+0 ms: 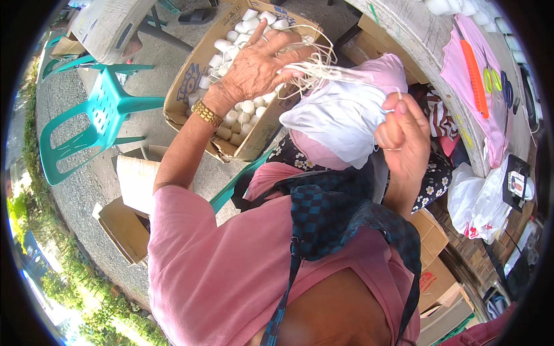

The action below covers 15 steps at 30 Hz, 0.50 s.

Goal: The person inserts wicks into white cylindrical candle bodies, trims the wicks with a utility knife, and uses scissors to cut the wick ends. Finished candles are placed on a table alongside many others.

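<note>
My left hand (257,66), with a gold watch (206,113) on its wrist, reaches over an open cardboard box (182,95) full of small white cylinders (248,108). Its index finger points up, while the other fingers hold a loose bundle of thin white strings (317,72). The strings trail right across a white cloth (337,121) on my lap. To the right, my right hand (407,130) is raised with thumb and index finger pinched on a white string (399,95). A pink cloth (384,72) lies under and beside the white one.
A green plastic chair (95,115) stands at the left. On the table (412,34) at the right lie a pink cloth (461,57), an orange-handled tool (474,78) and scissors (492,78). A plastic bag (479,199) hangs near its edge. Smaller cardboard boxes (124,228) sit on the ground.
</note>
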### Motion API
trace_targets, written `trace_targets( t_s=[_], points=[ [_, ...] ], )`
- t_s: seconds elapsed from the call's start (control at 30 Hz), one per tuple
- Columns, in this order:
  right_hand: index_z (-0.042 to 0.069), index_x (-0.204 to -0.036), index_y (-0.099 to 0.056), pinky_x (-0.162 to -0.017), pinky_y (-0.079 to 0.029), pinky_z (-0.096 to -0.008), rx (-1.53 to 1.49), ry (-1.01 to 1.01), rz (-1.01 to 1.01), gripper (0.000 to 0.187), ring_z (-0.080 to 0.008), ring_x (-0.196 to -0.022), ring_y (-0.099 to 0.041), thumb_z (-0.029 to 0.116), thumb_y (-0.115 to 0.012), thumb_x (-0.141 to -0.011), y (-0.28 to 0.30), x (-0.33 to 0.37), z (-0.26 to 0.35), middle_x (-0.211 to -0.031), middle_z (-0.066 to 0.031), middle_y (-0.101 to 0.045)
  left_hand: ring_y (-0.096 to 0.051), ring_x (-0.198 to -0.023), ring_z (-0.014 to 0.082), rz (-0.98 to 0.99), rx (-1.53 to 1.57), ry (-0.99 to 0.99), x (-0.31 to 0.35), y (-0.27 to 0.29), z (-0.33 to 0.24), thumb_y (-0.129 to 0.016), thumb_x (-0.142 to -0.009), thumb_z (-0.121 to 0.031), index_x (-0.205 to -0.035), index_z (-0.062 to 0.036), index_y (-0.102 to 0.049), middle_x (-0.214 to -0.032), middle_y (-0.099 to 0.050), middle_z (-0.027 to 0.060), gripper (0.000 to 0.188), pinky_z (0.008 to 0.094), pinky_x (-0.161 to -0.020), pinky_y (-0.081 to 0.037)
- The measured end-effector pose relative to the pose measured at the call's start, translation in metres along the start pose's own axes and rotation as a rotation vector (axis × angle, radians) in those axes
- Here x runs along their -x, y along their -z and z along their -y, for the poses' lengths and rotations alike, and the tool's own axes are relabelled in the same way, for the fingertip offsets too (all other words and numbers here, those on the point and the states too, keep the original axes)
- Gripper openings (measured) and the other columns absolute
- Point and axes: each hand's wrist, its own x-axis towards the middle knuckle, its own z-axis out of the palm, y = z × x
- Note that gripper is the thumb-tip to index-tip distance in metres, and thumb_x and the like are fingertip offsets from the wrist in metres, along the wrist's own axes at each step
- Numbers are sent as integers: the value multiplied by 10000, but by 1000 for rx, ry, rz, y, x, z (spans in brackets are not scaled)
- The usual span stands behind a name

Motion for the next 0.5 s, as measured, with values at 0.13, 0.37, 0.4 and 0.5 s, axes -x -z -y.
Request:
trace_targets(
  t_s=[0.13,0.37,0.4,0.5],
  points=[
    [23,-1015,-422,-448,-198,-255,-231,109,38,122,-63,-397,-176,137,-382,-1004,24,12,29,-505,43,-212,-480,-1205,225,94,-209,105,27,-2,50,-545,-881,-315,-1317,-237,-508,-1287,-505,23,444,474,-1175,-127],
    [31,-971,-406,-478,-206,-265,-365,239,-49,73,-75,-415,-187,100,-388,-987,70,44,41,-516,40,-205,-543,-1122,195,233,-596,411,100,-3,108,-607,-854,-301,-1163,-189,-583,-1242,-554,-3,329,545,-1134,-171],
    [19,-950,-408,-469,-200,-262,-423,255,-33,82,-75,-415,-183,92,-396,-987,73,50,48,-514,45,-202,-550,-1113,192,249,-570,391,100,-4,111,-605,-857,-306,-1161,-190,-581,-1227,-563,-8,326,543,-1134,-173],
    [0,-937,-433,-460,-188,-255,-269,360,-105,123,-63,-421,-181,111,-421,-989,83,70,64,-518,50,-199,-594,-1054,190,197,-505,334,83,-18,100,-600,-869,-298,-1162,-190,-569,-1147,-608,-2,313,522,-1133,-189]
  ],
)
